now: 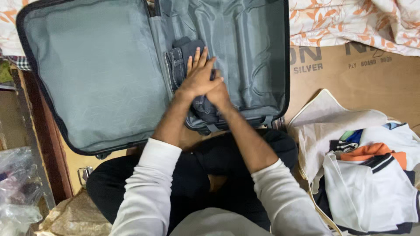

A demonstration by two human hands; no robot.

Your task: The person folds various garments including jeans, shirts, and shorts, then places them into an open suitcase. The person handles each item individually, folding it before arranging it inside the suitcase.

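A brown plywood board forms the floor of the scene, bearing an open grey-lined suitcase whose left half holds nothing visible and whose right half contains dark folded jeans. To the right, a cream cloth bag lies open, with white, orange and navy folded clothes spilling from it. The left hand, grip open, presses flat on the jeans; the right hand lies beneath it, its grip not discernible.
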